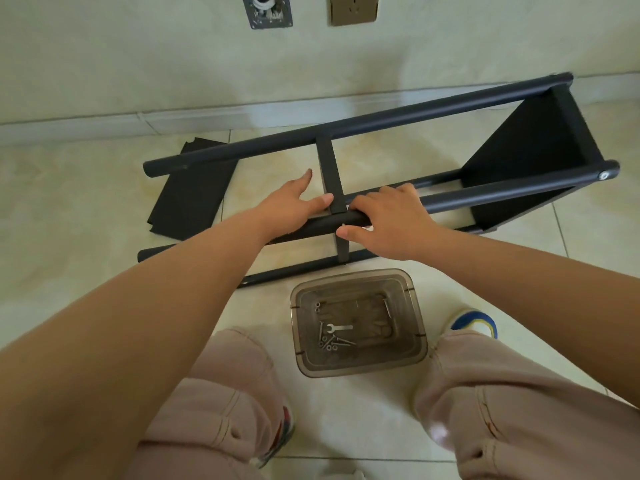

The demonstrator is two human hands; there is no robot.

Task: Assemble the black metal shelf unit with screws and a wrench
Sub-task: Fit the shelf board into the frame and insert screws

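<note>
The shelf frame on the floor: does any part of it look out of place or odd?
Yes. One black shelf panel lies loose on the tiles, under the left end of the far tube, not mounted, while the right-end panel is fitted. Only a thin crossbar spans the middle of the frame.

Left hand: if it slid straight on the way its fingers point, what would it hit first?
Probably the black crossbar just ahead of the left hand and its fingers, though depth is unclear; it might pass below and reach the far tube.
</note>
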